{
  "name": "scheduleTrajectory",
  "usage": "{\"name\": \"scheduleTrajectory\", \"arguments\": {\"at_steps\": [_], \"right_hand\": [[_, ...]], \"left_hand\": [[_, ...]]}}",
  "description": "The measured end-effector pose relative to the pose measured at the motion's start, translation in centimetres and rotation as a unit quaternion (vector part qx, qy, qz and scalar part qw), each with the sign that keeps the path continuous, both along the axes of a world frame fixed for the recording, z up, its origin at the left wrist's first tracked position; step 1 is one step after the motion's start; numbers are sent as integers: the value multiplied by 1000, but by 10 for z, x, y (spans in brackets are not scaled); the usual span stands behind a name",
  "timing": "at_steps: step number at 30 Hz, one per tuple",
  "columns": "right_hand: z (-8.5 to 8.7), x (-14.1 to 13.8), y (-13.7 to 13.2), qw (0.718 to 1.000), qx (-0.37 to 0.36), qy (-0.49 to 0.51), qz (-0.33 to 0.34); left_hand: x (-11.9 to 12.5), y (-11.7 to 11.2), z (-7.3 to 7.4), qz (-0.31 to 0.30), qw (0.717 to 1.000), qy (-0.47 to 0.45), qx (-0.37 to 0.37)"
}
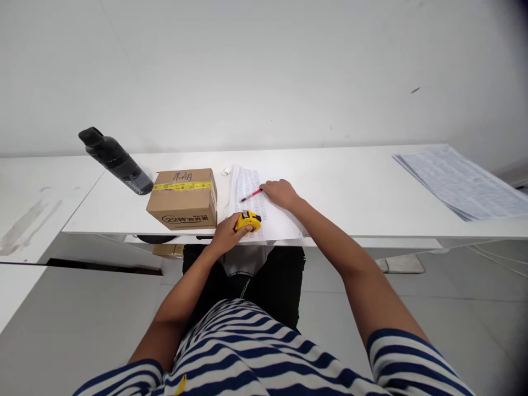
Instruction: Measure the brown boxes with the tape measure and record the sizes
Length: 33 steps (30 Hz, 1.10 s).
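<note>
A yellow tape measure (249,221) with black parts is gripped in my left hand (227,234), above the near edge of the papers. My right hand (280,193) rests on the sheets with its fingers closed on one end of a red pen (252,195). The pen's dark end points left across the page. Beneath both hands lie white papers (246,181) covered with dense writing. Just left of the papers stands a brown cardboard box (183,202) with yellow tape and black lettering.
A black bottle (117,159) stands left of the box, appearing tilted. More printed sheets (474,181) are stacked at the right of the white desk (350,192). A small white object (225,171) lies behind the papers. The wall (264,77) rises behind the desk.
</note>
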State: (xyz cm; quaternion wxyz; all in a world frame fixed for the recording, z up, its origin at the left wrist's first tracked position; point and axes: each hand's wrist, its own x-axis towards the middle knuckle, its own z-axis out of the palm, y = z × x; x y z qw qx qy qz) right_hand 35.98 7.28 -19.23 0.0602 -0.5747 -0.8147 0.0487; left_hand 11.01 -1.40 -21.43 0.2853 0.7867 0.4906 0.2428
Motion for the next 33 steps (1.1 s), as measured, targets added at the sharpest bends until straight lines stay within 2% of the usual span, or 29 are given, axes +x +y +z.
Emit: {"name": "scheduleTrajectory", "arguments": {"at_steps": [2,3,4,7,8,10,12,16,23,26,33], "right_hand": [[0,6,-16,997,25,57,-39],[0,7,-26,990,38,122,-62],[-2,7,-37,974,45,206,-82],[-8,0,-69,891,6,446,-92],[-10,-3,-77,874,-26,480,-76],[-14,-10,-87,857,-77,507,-47],[-16,-14,-90,855,-98,506,-54],[-18,-17,-87,869,-81,473,-120],[-21,-18,-87,892,-68,430,-118],[-21,-17,-87,892,-85,434,-97],[-24,-16,-88,889,-81,436,-112]], "left_hand": [[1,0,-3,9,1000,-6,28],[2,0,-4,14,999,-5,42],[2,0,-6,18,998,-4,54],[3,0,-9,27,997,9,66],[4,1,-10,30,997,11,65],[4,1,-10,34,997,10,62],[5,2,-11,37,998,-5,56],[4,2,-17,56,996,-72,16],[4,2,-26,75,988,-130,-21],[5,2,-26,74,987,-142,-22],[7,1,-24,69,988,-141,3]]}}
